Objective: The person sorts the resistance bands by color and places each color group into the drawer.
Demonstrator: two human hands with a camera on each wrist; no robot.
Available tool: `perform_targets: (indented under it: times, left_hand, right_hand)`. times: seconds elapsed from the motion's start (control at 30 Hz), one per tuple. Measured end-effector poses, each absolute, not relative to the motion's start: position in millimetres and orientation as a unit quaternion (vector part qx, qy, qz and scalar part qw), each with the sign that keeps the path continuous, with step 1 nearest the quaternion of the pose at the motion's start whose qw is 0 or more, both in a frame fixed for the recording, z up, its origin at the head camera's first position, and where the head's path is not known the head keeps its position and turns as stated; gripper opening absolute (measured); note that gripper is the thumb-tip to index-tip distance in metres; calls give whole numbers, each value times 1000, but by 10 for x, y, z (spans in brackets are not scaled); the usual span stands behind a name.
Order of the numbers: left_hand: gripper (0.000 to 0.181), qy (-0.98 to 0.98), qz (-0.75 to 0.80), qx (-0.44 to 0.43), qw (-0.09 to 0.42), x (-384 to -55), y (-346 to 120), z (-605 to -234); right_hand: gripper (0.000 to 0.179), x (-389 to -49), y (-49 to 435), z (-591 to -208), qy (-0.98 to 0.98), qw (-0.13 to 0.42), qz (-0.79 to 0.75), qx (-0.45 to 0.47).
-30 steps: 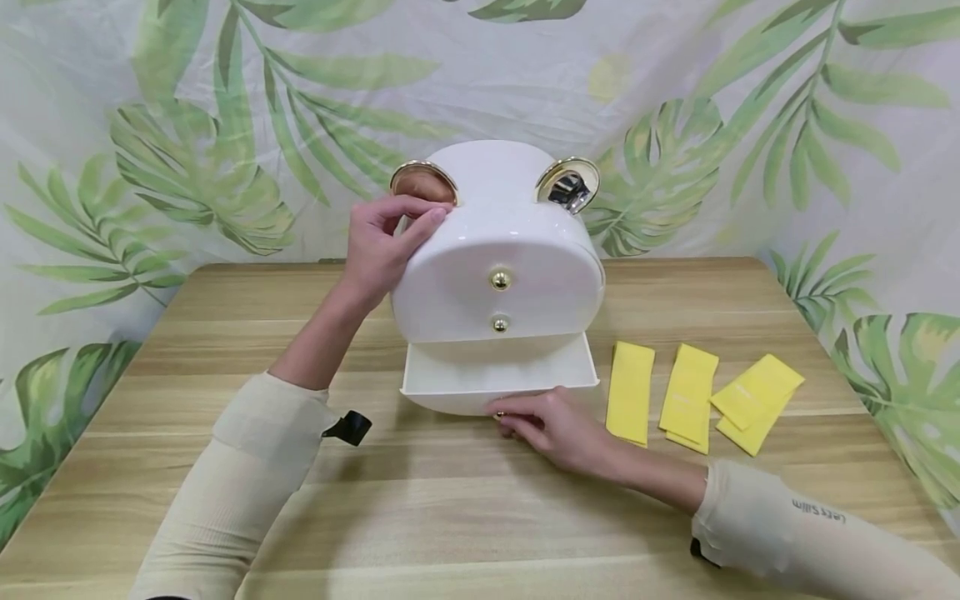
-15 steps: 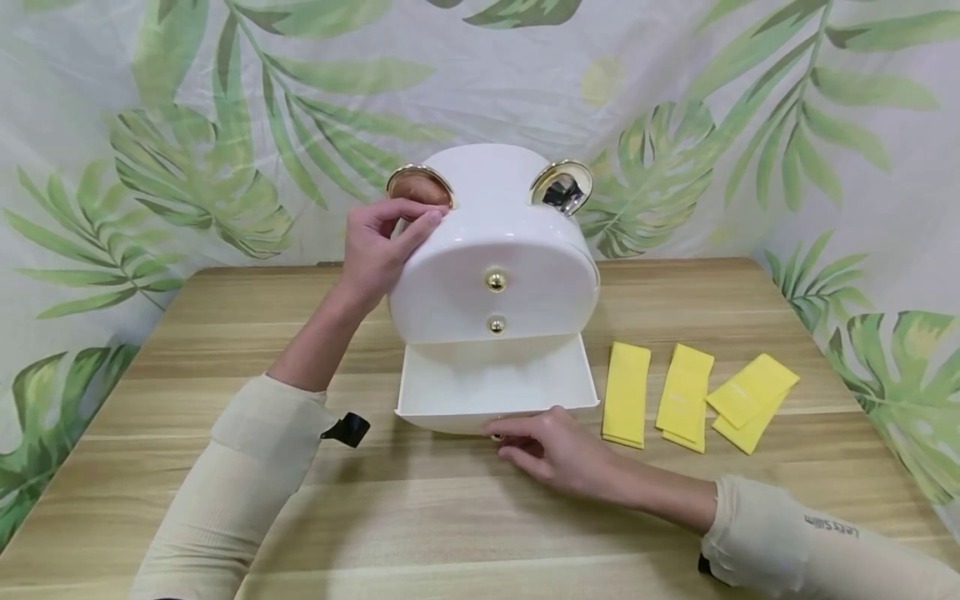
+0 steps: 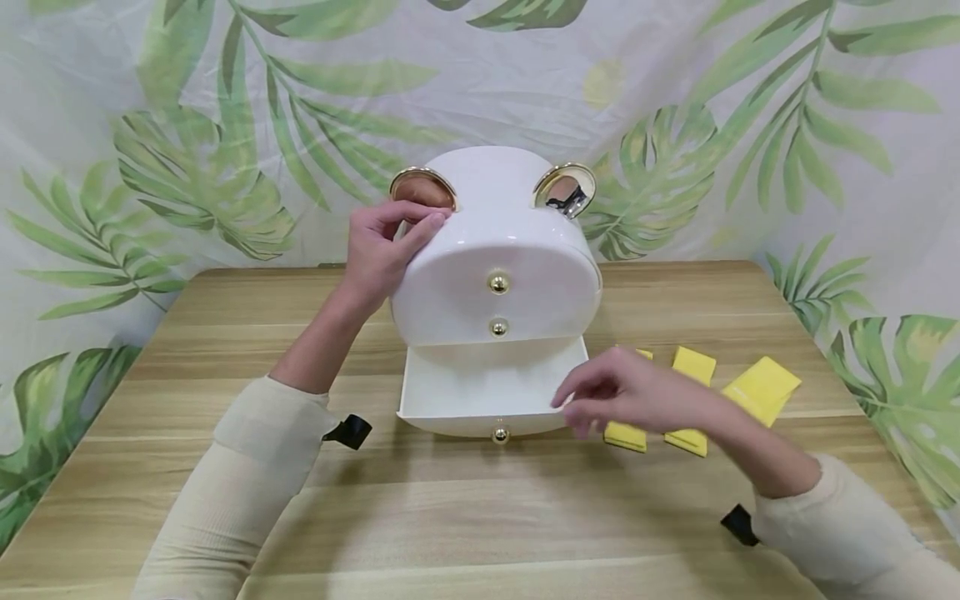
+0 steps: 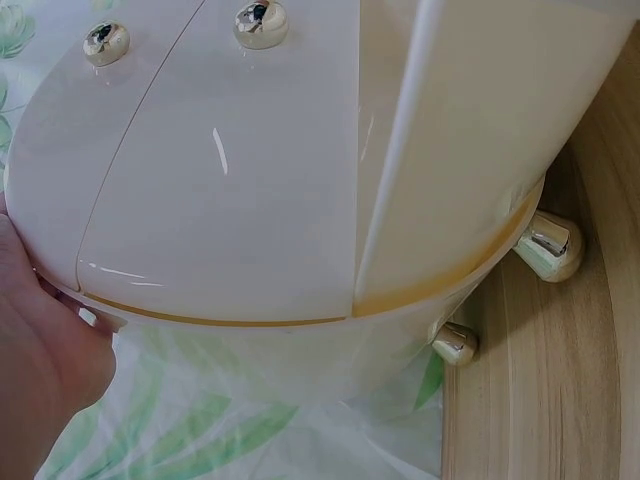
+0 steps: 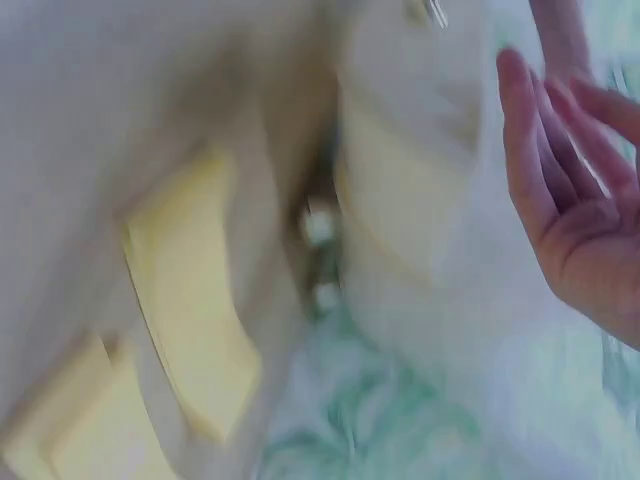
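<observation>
A glossy white drawer box (image 3: 495,237) with two gold-rimmed ears stands on the table. Its bottom drawer (image 3: 487,379) is pulled out, and nothing shows inside. My left hand (image 3: 375,254) holds the box at its upper left, fingertips at the base of the left ear (image 3: 423,188). In the left wrist view that hand (image 4: 45,360) lies along the box's edge. Fingers loosely bent and holding nothing, my right hand (image 3: 630,387) hovers by the drawer's right front corner. It partly hides folded yellow cloths (image 3: 693,364). The right wrist view is blurred, with the hand (image 5: 595,225) relaxed.
Three folded yellow cloths lie right of the box; the rightmost (image 3: 765,390) sits at an angle. A gold knob (image 3: 500,434) sticks out from the drawer front. Behind the wooden table (image 3: 450,517) hangs a leaf-patterned cloth (image 3: 510,92).
The drawer has come further out towards me. My right hand has let go of its knob and moved right, over the yellow cloths. My left hand has stayed by the ear.
</observation>
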State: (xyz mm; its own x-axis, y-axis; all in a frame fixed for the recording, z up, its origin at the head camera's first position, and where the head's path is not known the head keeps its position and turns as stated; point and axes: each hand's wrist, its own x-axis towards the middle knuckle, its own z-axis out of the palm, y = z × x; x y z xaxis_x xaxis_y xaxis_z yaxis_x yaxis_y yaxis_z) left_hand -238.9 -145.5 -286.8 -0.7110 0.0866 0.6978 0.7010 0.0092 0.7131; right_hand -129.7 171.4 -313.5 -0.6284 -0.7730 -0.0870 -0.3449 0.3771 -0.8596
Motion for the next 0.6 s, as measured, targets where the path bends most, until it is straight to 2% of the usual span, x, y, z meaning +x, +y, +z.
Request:
perform_targets:
  times: [0.17,0.33,0.6]
  left_hand:
    - [12,-670,-636,-298,240,-2399,-1455,-2872]
    - [12,-672,-636,-297,238,-2399,-1464,-2881]
    - [8,-671,-636,-296,240,-2393,-1460,-2883]
  right_hand:
    - [14,-1525,2098,-3028,807,266,-419,-320]
    - [15,-1729,2299,-3202,827,245,-433,-261]
    - [20,-1990,2469,-3566,908,111,-346,-208]
